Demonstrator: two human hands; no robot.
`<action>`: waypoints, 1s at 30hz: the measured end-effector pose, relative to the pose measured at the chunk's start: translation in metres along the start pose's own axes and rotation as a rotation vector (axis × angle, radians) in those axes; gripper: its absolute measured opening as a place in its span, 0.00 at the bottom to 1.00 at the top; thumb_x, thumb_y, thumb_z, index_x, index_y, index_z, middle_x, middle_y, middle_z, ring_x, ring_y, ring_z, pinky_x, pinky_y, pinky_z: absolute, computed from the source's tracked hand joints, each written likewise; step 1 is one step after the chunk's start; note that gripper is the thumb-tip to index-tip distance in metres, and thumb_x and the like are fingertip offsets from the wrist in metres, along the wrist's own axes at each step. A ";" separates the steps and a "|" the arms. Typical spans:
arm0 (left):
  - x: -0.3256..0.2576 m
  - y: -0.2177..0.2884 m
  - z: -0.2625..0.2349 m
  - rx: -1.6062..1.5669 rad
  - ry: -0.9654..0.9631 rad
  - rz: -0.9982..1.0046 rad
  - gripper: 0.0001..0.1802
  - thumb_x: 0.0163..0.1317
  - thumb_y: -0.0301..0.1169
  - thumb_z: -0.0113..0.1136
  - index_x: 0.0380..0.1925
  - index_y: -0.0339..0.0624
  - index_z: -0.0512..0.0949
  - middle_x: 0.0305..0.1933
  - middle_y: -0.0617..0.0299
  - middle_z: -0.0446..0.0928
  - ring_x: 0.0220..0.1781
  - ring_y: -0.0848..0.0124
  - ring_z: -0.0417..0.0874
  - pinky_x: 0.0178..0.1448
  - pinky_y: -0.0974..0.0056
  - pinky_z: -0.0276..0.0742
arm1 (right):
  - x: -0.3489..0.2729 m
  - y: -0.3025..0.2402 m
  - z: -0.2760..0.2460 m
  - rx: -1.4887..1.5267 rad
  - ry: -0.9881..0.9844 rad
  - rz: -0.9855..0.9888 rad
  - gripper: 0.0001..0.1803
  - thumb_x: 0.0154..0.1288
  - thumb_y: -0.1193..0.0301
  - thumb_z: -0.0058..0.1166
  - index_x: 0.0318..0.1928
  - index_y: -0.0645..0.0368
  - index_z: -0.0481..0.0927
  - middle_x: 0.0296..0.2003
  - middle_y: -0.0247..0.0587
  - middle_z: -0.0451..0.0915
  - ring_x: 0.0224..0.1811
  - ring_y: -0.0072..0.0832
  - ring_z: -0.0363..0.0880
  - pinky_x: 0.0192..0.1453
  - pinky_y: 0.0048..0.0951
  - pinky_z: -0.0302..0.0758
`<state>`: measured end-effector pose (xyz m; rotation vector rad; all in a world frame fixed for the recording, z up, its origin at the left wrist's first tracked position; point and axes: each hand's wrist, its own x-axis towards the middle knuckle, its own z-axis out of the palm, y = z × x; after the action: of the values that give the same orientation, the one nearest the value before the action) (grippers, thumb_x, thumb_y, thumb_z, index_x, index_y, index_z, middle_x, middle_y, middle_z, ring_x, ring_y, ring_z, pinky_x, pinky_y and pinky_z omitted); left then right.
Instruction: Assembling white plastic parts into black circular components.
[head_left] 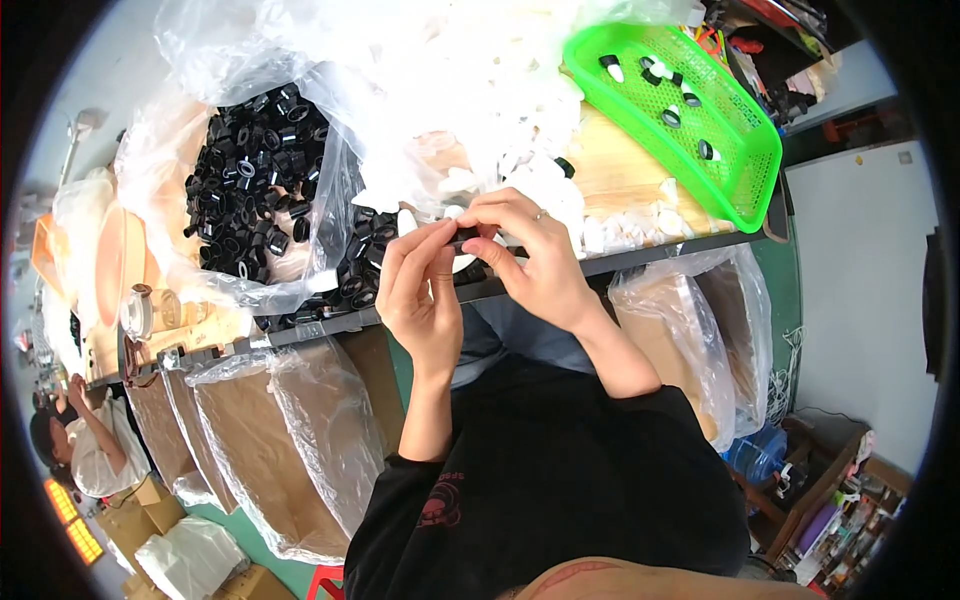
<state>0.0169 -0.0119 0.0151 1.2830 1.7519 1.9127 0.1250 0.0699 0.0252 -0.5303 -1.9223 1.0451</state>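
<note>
My left hand (415, 295) and my right hand (535, 255) meet over the front edge of the table. Between their fingertips is a small black plastic cap (463, 236), gripped from both sides. Fingers cover much of it, so its full shape is hidden. Just beyond my left fingers lie small white plastic pieces (406, 222). A loose pile of black caps (365, 245) spreads beside my left hand, and many more black caps (250, 180) fill a clear plastic bag (345, 190) farther left.
A green basket (745, 200) at the far right holds several black-and-white pieces. White parts (640, 230) cover the table's middle. A glass jar (150, 312) stands at the left. Plastic-lined boxes (250, 420) sit below the table edge. Another person (95, 440) works at far left.
</note>
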 end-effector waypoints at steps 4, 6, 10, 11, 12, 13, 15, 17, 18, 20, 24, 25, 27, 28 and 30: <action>0.002 -0.002 0.004 0.116 0.008 0.094 0.11 0.58 0.14 0.60 0.41 0.34 0.82 0.40 0.54 0.81 0.40 0.67 0.82 0.42 0.69 0.77 | -0.008 -0.006 0.007 -0.119 0.096 0.024 0.09 0.60 0.81 0.60 0.41 0.63 0.78 0.40 0.43 0.79 0.32 0.30 0.79 0.38 0.28 0.76; 0.008 -0.002 0.003 0.157 -0.080 0.122 0.11 0.57 0.14 0.60 0.39 0.34 0.82 0.38 0.54 0.81 0.38 0.67 0.83 0.41 0.69 0.77 | -0.009 -0.003 0.000 -0.159 0.095 0.019 0.09 0.59 0.82 0.60 0.41 0.63 0.78 0.40 0.43 0.79 0.33 0.31 0.79 0.38 0.28 0.77; 0.043 -0.028 -0.034 0.505 0.055 0.291 0.07 0.64 0.21 0.56 0.40 0.35 0.80 0.41 0.52 0.79 0.41 0.64 0.79 0.47 0.62 0.74 | 0.001 0.017 -0.052 -0.449 0.337 -0.115 0.09 0.61 0.82 0.56 0.43 0.63 0.80 0.41 0.46 0.80 0.41 0.34 0.80 0.45 0.29 0.78; 0.053 -0.034 -0.053 0.715 0.106 0.283 0.08 0.65 0.22 0.55 0.42 0.38 0.80 0.44 0.51 0.76 0.46 0.62 0.75 0.48 0.60 0.72 | 0.005 0.017 -0.070 -0.457 0.491 0.003 0.09 0.62 0.82 0.56 0.43 0.64 0.80 0.44 0.47 0.80 0.44 0.37 0.80 0.48 0.31 0.78; 0.056 -0.050 -0.069 0.805 0.199 0.188 0.09 0.65 0.24 0.55 0.43 0.41 0.81 0.45 0.51 0.73 0.48 0.57 0.73 0.47 0.58 0.72 | 0.011 0.019 -0.090 -0.573 0.552 0.023 0.09 0.63 0.80 0.55 0.44 0.65 0.80 0.46 0.49 0.80 0.47 0.41 0.80 0.50 0.33 0.77; 0.059 -0.066 -0.086 0.915 0.238 0.145 0.09 0.64 0.23 0.55 0.41 0.41 0.83 0.45 0.50 0.71 0.48 0.56 0.73 0.48 0.57 0.72 | 0.013 0.022 -0.104 -0.583 0.560 0.020 0.09 0.63 0.80 0.55 0.44 0.65 0.80 0.46 0.49 0.80 0.47 0.41 0.80 0.50 0.33 0.77; 0.056 -0.101 -0.121 1.182 0.153 0.011 0.08 0.60 0.25 0.60 0.39 0.37 0.83 0.44 0.51 0.75 0.45 0.56 0.77 0.50 0.58 0.73 | 0.014 0.030 -0.120 -1.026 0.598 -0.008 0.09 0.65 0.77 0.54 0.45 0.64 0.80 0.49 0.51 0.79 0.51 0.45 0.79 0.50 0.34 0.77; 0.058 -0.109 -0.126 0.969 0.159 -0.067 0.08 0.57 0.24 0.62 0.36 0.36 0.83 0.42 0.51 0.77 0.44 0.54 0.79 0.48 0.55 0.75 | 0.002 0.050 -0.126 -1.097 0.540 0.021 0.09 0.66 0.74 0.54 0.45 0.62 0.80 0.51 0.50 0.78 0.52 0.45 0.78 0.48 0.33 0.78; 0.059 -0.110 -0.123 0.961 0.153 -0.064 0.08 0.57 0.24 0.62 0.36 0.36 0.83 0.42 0.51 0.77 0.44 0.54 0.79 0.48 0.55 0.75 | -0.004 0.063 -0.127 -0.951 0.425 0.057 0.09 0.66 0.74 0.54 0.45 0.62 0.80 0.48 0.49 0.79 0.49 0.43 0.79 0.48 0.32 0.78; 0.064 -0.104 -0.123 1.016 0.202 0.067 0.08 0.60 0.24 0.61 0.38 0.33 0.81 0.43 0.52 0.78 0.42 0.61 0.82 0.46 0.59 0.78 | -0.009 0.074 -0.120 -0.799 0.310 0.096 0.08 0.66 0.73 0.54 0.44 0.62 0.80 0.46 0.48 0.80 0.46 0.41 0.80 0.47 0.32 0.78; 0.053 -0.085 -0.118 0.272 0.216 -0.133 0.12 0.66 0.21 0.57 0.49 0.31 0.74 0.48 0.54 0.79 0.40 0.76 0.80 0.46 0.72 0.78 | -0.004 0.086 -0.088 -0.576 0.173 0.312 0.07 0.66 0.72 0.55 0.39 0.63 0.81 0.35 0.46 0.80 0.35 0.35 0.81 0.42 0.30 0.77; 0.050 -0.072 -0.105 0.271 0.217 -0.135 0.12 0.66 0.21 0.57 0.49 0.31 0.74 0.48 0.54 0.79 0.40 0.76 0.80 0.46 0.72 0.78 | -0.002 0.088 -0.081 -0.519 0.194 0.348 0.07 0.65 0.71 0.56 0.37 0.64 0.81 0.31 0.45 0.79 0.32 0.35 0.80 0.41 0.30 0.77; 0.045 -0.045 -0.076 -0.071 0.259 -0.075 0.15 0.62 0.18 0.60 0.49 0.32 0.75 0.45 0.55 0.81 0.42 0.76 0.81 0.43 0.76 0.76 | -0.004 0.108 -0.070 -0.554 0.206 0.325 0.07 0.64 0.70 0.58 0.35 0.63 0.82 0.32 0.43 0.79 0.33 0.34 0.78 0.39 0.28 0.74; 0.042 -0.045 -0.074 -0.078 0.227 -0.099 0.18 0.59 0.16 0.63 0.50 0.31 0.75 0.45 0.56 0.81 0.43 0.75 0.81 0.44 0.75 0.77 | -0.003 0.109 -0.063 -0.627 0.191 0.198 0.07 0.63 0.70 0.59 0.35 0.62 0.82 0.33 0.42 0.78 0.33 0.33 0.77 0.39 0.28 0.74; 0.032 -0.039 -0.065 -0.138 0.115 -0.175 0.21 0.61 0.17 0.60 0.56 0.30 0.73 0.48 0.55 0.80 0.44 0.73 0.81 0.48 0.70 0.79 | -0.002 0.109 -0.059 -0.662 0.171 0.086 0.05 0.59 0.73 0.62 0.33 0.61 0.81 0.39 0.41 0.77 0.35 0.31 0.75 0.39 0.28 0.72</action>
<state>-0.0628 -0.0244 0.0006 0.9575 1.6891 2.0015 0.1722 0.1567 -0.0494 -1.0389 -2.0812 0.3694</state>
